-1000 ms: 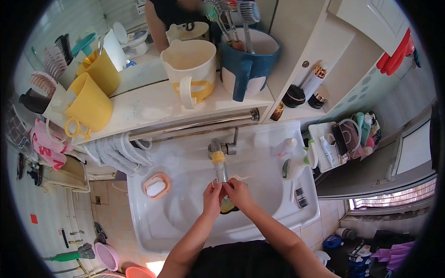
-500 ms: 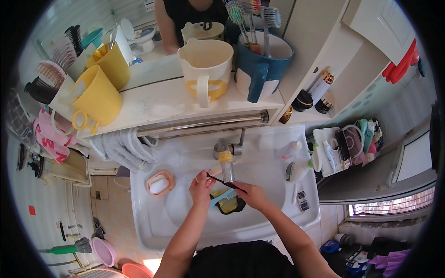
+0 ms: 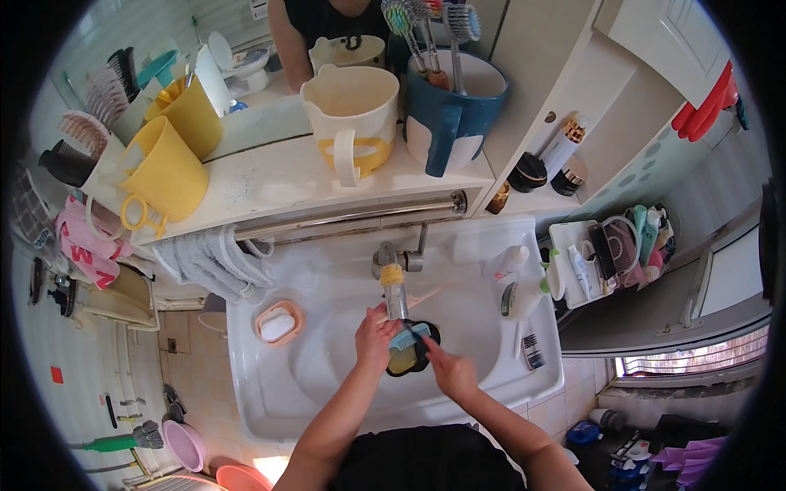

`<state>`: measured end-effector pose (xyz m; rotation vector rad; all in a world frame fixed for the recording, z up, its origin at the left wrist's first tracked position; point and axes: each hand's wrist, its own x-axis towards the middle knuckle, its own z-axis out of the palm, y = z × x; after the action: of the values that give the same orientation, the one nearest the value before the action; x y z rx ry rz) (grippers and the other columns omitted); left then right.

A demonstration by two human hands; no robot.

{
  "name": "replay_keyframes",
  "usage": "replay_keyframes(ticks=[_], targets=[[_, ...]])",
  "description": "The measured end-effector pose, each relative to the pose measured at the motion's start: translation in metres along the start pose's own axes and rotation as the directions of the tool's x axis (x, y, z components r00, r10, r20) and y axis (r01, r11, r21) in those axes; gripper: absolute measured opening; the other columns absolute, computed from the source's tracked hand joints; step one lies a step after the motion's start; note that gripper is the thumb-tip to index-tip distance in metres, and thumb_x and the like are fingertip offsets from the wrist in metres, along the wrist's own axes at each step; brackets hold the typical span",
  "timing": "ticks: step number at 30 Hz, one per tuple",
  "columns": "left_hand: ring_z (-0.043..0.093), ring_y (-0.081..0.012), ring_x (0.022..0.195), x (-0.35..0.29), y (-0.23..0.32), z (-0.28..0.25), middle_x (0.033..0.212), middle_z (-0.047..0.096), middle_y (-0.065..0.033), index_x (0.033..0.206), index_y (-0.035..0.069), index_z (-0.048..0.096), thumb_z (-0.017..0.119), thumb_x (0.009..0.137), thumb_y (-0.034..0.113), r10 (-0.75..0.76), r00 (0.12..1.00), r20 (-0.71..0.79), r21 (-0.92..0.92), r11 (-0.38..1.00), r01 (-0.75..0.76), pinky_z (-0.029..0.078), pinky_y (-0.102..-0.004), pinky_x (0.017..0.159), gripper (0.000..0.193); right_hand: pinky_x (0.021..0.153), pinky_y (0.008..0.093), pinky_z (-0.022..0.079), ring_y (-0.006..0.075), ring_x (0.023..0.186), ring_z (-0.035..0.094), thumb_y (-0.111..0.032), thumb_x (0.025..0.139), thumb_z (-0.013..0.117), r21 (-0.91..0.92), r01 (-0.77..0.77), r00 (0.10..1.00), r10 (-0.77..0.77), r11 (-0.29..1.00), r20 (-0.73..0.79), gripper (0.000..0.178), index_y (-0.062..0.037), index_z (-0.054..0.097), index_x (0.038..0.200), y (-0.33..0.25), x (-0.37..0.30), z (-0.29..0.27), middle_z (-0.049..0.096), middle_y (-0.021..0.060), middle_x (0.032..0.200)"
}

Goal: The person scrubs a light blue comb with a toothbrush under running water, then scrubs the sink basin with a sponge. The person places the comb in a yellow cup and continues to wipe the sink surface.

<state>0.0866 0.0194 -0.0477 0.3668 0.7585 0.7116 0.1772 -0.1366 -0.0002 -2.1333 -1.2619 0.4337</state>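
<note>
Over the white sink's basin, my right hand (image 3: 453, 374) is closed on one end of a thin black comb-like thing (image 3: 418, 333), slightly smeared by motion. Left of it, right by the spout of the faucet (image 3: 394, 296), my left hand (image 3: 373, 337) has its fingers curled closed; what they grip is partly hidden. Beneath and between the hands lies a light blue comb (image 3: 407, 336) on a dark-rimmed piece with a yellowish middle (image 3: 403, 361). A pale beige comb-like stick (image 3: 424, 295) rests behind the spout.
On the sink (image 3: 282, 393) stand a peach soap dish (image 3: 296, 316) with white soap, a pump bottle (image 3: 524, 299) and a small black-bristled brush (image 3: 533, 352). Above runs a shelf (image 3: 258, 184) with mugs, one blue (image 3: 457, 106) holding toothbrushes. A grey towel (image 3: 211, 260) hangs from the rail.
My left hand has shifted right, close against the spout. My right hand has moved a little down and right, tilting the black thing. The blue comb and dark-rimmed piece appear farther right and up.
</note>
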Motion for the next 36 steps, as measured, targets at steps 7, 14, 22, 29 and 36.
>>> replay_keyframes(ticks=[7,14,22,29,36], targets=[[0.057,-0.028,0.097,-0.002,-0.01,0.011,0.106,0.056,-0.0175,0.11,-0.003,0.044,0.045,0.094,0.032,-0.005,1.0,-0.005,-0.021,1.0,0.005,0.047,-0.0389,0.088,0.039,0.047,0.0425,0.044,0.0347,0.053,0.057,-0.02,0.088,0.053,0.055,-0.159,0.987,0.158,0.986,0.019,0.032,-0.0202,0.056,0.119,-0.009,-0.001,-0.002,0.057,0.0179,0.061],[0.057,-0.0295,0.098,-0.002,0.0,0.01,0.104,0.056,-0.0171,0.107,-0.003,0.044,0.048,0.093,0.031,0.037,0.999,0.006,-0.046,0.998,-0.037,0.046,-0.0414,0.091,0.037,0.049,0.0431,0.045,0.0374,0.056,0.057,-0.018,0.087,0.053,0.206,-0.192,0.977,0.205,0.96,-0.048,0.031,-0.0193,0.057,0.118,0.003,0.0,0.0,0.057,0.0202,0.063],[0.055,-0.0299,0.102,-0.007,0.002,0.01,0.112,0.052,-0.019,0.113,-0.005,0.041,0.048,0.092,0.032,0.043,0.999,0.023,-0.004,0.999,-0.043,0.045,-0.0429,0.093,0.043,0.062,0.0353,0.048,0.0334,0.07,0.062,-0.018,0.09,0.051,0.224,-0.335,0.942,0.33,0.915,0.06,0.031,-0.0125,0.054,0.121,-0.001,0.001,-0.003,0.06,0.023,0.076],[0.054,-0.0298,0.104,-0.015,0.011,0.01,0.116,0.049,-0.0182,0.122,-0.006,0.037,0.047,0.092,0.033,0.064,0.998,0.013,0.022,0.998,-0.064,0.044,-0.0422,0.094,0.05,0.071,0.0318,0.047,0.0318,0.082,0.064,-0.021,0.09,0.051,0.325,-0.354,0.929,0.369,0.877,0.019,0.032,-0.0144,0.054,0.122,0.003,0.005,-0.004,0.062,0.0226,0.085],[0.054,-0.0302,0.104,-0.013,0.006,0.003,0.115,0.05,-0.0196,0.121,-0.007,0.038,0.048,0.092,0.035,0.06,0.998,0.028,0.039,0.997,-0.061,0.044,-0.0412,0.095,0.052,0.062,0.0283,0.045,0.0133,0.061,0.053,-0.022,0.092,0.05,0.337,-0.45,0.893,0.425,0.827,0.15,0.033,-0.0133,0.053,0.123,0.003,0.004,0.001,0.061,0.0111,0.071]])
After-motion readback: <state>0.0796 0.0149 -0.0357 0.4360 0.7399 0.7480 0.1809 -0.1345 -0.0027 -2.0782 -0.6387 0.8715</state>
